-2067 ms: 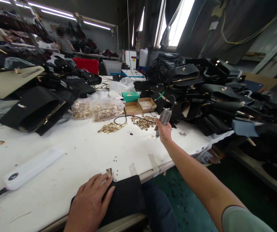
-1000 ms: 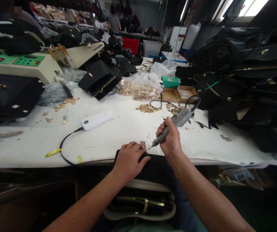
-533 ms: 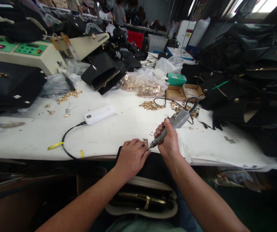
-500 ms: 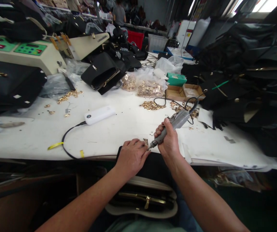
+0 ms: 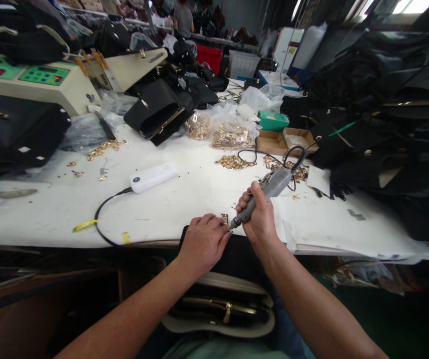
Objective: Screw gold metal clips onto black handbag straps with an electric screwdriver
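In my right hand [image 5: 261, 212] is a grey electric screwdriver [image 5: 264, 198], its tip pointing down and left beside a small gold metal fitting [image 5: 225, 218]. My left hand [image 5: 206, 243] rests over the black flap of a handbag [image 5: 242, 254] at the table's front edge, fingers closed together and pressing it. The left thumb and forefinger lie right by the screwdriver's tip, which hides the exact contact point. Below, the bag's body hangs open in my lap with a pale rim and a gold zipper [image 5: 227, 311].
On the white table [image 5: 184, 204] lie a white power bank [image 5: 153, 177] with a black cable, loose gold fittings [image 5: 232, 162], bagged fittings [image 5: 232, 135] and cardboard trays [image 5: 271, 142]. Black bags [image 5: 156, 109] stand behind, with more piled at the right. A person [image 5: 183, 21] is in the background.
The view has shifted very slightly. Both hands, the screwdriver and the bag keep nearly the same place; the screwdriver's tip stays by the gold fitting.
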`<state>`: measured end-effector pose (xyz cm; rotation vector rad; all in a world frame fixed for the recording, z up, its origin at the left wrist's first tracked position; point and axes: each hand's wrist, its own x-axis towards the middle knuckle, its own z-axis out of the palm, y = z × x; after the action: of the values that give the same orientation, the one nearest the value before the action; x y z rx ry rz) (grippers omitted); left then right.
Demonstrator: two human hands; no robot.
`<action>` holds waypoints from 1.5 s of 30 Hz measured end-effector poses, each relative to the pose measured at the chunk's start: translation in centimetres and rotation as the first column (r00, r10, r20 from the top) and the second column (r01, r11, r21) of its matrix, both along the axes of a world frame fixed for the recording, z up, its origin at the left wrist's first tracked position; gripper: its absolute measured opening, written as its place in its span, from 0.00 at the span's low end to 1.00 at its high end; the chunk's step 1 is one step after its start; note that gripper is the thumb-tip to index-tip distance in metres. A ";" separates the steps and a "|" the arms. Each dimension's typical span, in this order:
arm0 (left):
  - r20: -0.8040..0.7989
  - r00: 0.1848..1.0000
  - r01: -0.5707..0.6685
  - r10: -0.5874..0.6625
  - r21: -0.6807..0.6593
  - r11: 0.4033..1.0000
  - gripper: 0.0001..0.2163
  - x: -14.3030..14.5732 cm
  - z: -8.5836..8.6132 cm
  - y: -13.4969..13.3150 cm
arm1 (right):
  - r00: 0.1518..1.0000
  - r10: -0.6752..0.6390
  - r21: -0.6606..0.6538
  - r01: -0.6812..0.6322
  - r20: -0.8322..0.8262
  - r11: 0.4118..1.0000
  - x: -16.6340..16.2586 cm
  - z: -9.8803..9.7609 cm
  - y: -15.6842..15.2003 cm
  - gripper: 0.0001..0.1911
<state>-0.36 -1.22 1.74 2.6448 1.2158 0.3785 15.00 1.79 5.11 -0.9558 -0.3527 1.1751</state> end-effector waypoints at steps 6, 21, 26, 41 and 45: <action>0.015 1.000 -0.002 0.003 -0.007 1.000 0.12 0.0 -0.1 0.0 | 1.000 -0.009 0.018 0.009 -0.002 1.000 0.1 -0.2 0.1 0.24; 0.044 0.999 0.010 -0.010 0.006 1.000 0.14 -0.1 -0.6 0.2 | 1.000 -0.016 0.025 0.016 -0.004 1.000 0.2 -0.1 0.1 0.24; 0.070 0.997 0.027 -0.031 0.065 0.998 0.13 -0.5 -1.0 0.0 | 0.998 -0.040 0.048 0.038 0.040 0.998 0.7 -0.2 0.7 0.23; -0.097 0.992 0.086 -0.085 0.015 0.996 0.16 -0.5 -0.2 -0.5 | 0.938 -0.005 -0.017 0.012 0.348 1.000 -0.6 -2.5 1.2 0.21; -0.094 0.992 0.079 -0.079 0.003 0.997 0.16 -0.6 -0.4 -0.5 | 0.903 0.022 -0.020 -0.015 0.429 1.000 -0.9 -2.4 1.0 0.20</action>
<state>-0.93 -1.75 1.30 2.7345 1.1334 0.2486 14.14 2.77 2.72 -1.2293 -0.7084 0.9767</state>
